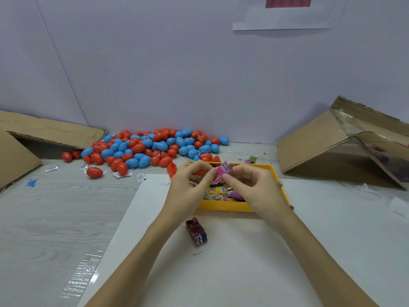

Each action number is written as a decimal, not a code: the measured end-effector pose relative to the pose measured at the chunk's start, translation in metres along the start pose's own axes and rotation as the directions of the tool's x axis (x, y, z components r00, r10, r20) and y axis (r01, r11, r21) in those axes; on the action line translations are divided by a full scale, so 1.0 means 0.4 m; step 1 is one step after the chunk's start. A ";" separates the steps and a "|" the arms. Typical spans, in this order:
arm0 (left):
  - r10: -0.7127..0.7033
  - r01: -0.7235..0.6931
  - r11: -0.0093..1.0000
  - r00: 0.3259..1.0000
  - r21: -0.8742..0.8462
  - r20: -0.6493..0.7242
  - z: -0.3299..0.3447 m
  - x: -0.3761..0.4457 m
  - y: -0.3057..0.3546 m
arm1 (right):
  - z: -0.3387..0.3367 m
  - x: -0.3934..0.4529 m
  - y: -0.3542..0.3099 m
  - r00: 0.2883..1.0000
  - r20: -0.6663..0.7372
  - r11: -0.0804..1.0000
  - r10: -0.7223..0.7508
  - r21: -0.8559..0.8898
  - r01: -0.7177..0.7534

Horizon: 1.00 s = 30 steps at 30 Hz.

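Note:
Both hands meet over a yellow tray (pixel 223 206) holding several small printed packets. My left hand (pixel 188 187) and my right hand (pixel 254 187) pinch a small pink packet (pixel 224 169) between their fingertips, just above the tray. A dark purple packet (pixel 197 232) lies on the white sheet (pixel 243 262) in front of the tray, between my forearms. Red and blue plastic eggs (pixel 146 149) are heaped against the back wall, behind and left of the tray.
A flattened cardboard piece (pixel 51 131) leans at the far left. A tilted cardboard box (pixel 336 147) stands at the right. Loose paper slips (pixel 139 177) and a single red egg (pixel 94 172) lie on the grey table.

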<state>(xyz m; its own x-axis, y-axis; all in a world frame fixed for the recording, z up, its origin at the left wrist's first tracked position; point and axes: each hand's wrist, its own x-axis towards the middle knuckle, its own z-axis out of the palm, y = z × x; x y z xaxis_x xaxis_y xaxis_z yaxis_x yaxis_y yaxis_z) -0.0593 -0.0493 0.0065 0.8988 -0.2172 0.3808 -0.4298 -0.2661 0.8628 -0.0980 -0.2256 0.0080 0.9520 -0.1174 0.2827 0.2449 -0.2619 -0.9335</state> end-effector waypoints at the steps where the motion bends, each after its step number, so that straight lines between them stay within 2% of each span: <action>1: -0.002 0.002 1.000 1.000 -0.007 0.030 0.000 -0.001 0.002 | -0.001 0.001 0.000 0.999 -0.035 0.999 0.002 0.038 0.000; 4: 0.004 -0.003 1.000 0.995 -0.010 0.100 0.001 -0.003 0.004 | -0.008 0.005 0.003 0.994 -0.105 0.997 0.022 0.077 -0.013; 8: 0.022 -0.020 1.000 0.992 -0.016 0.128 0.009 -0.004 0.005 | -0.008 0.009 0.003 0.985 -0.150 0.989 0.080 0.134 -0.060; 16: 0.097 -0.087 0.992 0.989 -0.092 0.111 -0.006 -0.003 0.002 | -0.015 0.018 0.014 0.977 -0.158 0.989 0.144 0.069 -0.134; 21: 0.071 -0.057 0.990 0.991 -0.129 0.110 -0.001 -0.003 0.005 | -0.011 0.017 0.013 0.983 -0.126 0.990 0.135 0.062 -0.128; 26: 0.013 0.044 0.956 0.982 -0.290 0.190 0.000 -0.005 0.020 | -0.008 0.015 0.010 0.986 -0.121 0.994 0.111 0.031 -0.108; 30: -0.029 0.112 0.949 0.962 -0.296 0.271 -0.002 -0.009 0.022 | -0.006 0.014 0.007 0.982 -0.151 0.991 0.118 0.076 -0.107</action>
<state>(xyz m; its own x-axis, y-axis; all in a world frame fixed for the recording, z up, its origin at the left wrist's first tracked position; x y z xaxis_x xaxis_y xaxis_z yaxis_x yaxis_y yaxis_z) -0.0665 -0.0502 0.0129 0.8539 -0.4561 0.2509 -0.2813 0.0013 0.9596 -0.0924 -0.2292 0.0074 0.9355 -0.2906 0.2008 0.1547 -0.1740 -0.9725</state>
